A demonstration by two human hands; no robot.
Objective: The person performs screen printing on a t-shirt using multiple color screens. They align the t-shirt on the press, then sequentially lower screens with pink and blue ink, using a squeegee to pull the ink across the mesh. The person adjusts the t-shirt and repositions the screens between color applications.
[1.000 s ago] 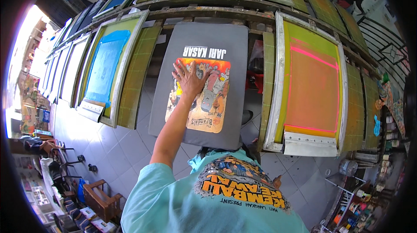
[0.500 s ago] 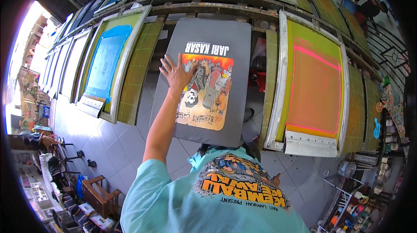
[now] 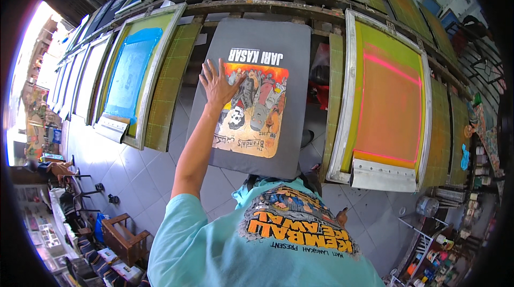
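Observation:
My left hand (image 3: pixel 218 85) lies flat with fingers spread over the left edge of a colourful picture print (image 3: pixel 259 108). The print shows several figures against an orange-red sky, with white lettering above it. It sits on dark grey fabric (image 3: pixel 295 67), which is stretched smooth over a long board. That hand holds nothing. Of my right hand (image 3: pixel 341 216), only a small part shows low beside my turquoise shirt, and its fingers are mostly hidden.
Right of the board, a screen-printing frame (image 3: pixel 425 94) with pink ink holds a metal-edged squeegee (image 3: pixel 383 176). To the left stands a frame (image 3: pixel 179 19) with blue ink and another squeegee (image 3: pixel 111 128). A rail (image 3: pixel 251 6) runs behind. Another person (image 3: pixel 471 33) is at far right.
My left hand stays spread on the print in nearly the same place. The person at far right has shifted further right.

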